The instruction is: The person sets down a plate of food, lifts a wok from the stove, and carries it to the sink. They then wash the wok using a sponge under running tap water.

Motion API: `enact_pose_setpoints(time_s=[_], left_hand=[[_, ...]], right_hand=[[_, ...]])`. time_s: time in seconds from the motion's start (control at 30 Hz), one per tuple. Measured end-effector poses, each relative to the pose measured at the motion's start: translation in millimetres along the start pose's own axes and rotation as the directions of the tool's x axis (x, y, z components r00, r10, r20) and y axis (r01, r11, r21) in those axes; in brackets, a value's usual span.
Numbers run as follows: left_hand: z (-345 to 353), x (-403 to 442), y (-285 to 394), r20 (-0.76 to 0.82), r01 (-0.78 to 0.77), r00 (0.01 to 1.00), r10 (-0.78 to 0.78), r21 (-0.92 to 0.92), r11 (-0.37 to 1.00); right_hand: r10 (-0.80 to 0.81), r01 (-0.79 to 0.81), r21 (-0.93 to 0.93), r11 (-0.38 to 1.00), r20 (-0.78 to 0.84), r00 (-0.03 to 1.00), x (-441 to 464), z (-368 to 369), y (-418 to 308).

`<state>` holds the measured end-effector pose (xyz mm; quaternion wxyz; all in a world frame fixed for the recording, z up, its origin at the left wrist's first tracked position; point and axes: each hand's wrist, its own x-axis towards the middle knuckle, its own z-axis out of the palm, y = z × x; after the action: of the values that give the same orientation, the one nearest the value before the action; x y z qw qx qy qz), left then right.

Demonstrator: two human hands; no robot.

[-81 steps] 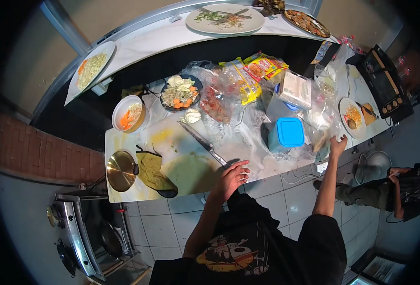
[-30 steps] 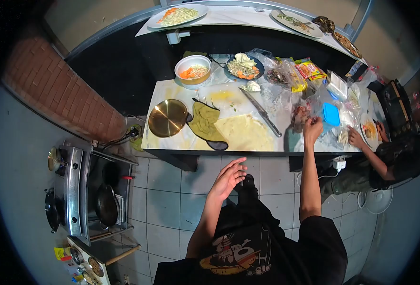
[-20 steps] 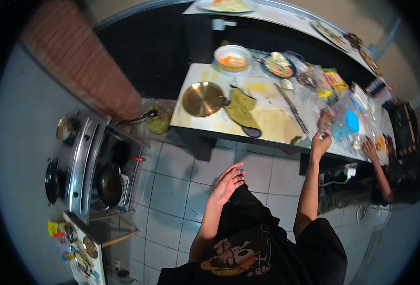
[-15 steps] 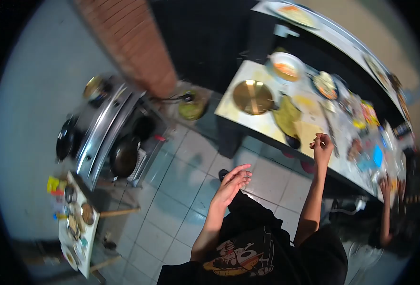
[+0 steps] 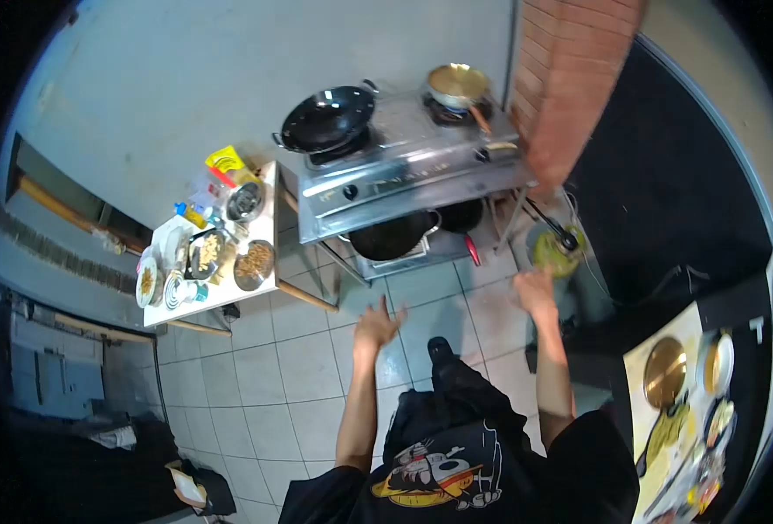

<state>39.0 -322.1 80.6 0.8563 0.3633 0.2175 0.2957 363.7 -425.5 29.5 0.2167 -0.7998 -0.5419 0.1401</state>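
My left hand (image 5: 378, 329) is held out over the tiled floor, fingers apart and holding nothing. My right hand (image 5: 535, 293) is raised in front of the green gas cylinder (image 5: 558, 249), touching nothing that I can see; motion blurs its fingers. Ahead stands a steel gas stove (image 5: 417, 170). A black wok (image 5: 330, 118) sits on its left burner. On the right burner is a brass-coloured pan (image 5: 458, 85) with a wooden handle, and a blue glow shows beneath it. Another dark wok (image 5: 395, 237) rests on the shelf under the stove.
A small white table (image 5: 269, 223) to the left bears bowls, a plate of food and a yellow packet (image 5: 227, 162). At right, a counter (image 5: 640, 371) carries a round golden lid (image 5: 665, 373) and a green cloth (image 5: 666, 430). A brick pillar (image 5: 570, 79) borders the stove.
The view has swung left, from the counter to the stove. The counter now lies at the lower right. Both my arms reach forward, and my right hand is away from the counter.
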Motion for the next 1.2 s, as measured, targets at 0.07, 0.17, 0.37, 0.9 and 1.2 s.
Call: enact_pose_setpoints(time_s=[0.07, 0.17, 0.37, 0.9, 1.2], left_hand=[[-22, -15, -4, -0.189, 0.16, 0.978, -0.093, 0.379, 0.912], [-59, -12, 4, -0.393, 0.349, 0.915, -0.094, 0.65, 0.675], [-128, 30, 72, -0.543, -0.08, 0.742, 0.393, 0.51, 0.857], [-247, 230, 293, -0.386, 0.094, 0.601, 0.7, 0.904, 0.417], [-264, 262, 288, -0.525, 0.118, 0.467, 0.711, 0.835, 0.538]], right_hand=[[-0.139, 0.051, 0.396, 0.917, 0.198, 0.97, 23, 11, -56], [-0.334, 0.118, 0.619, 0.777, 0.246, 0.91, 84, 45, -91], [-0.386, 0.11, 0.705, 0.7, 0.244, 0.89, 203, 80, -145], [-0.106, 0.204, 0.413, 0.887, -0.248, 0.963, 463, 42, -219], [-0.163, 0.168, 0.032, 0.985, -0.112, 0.98, 577, 65, -226]])
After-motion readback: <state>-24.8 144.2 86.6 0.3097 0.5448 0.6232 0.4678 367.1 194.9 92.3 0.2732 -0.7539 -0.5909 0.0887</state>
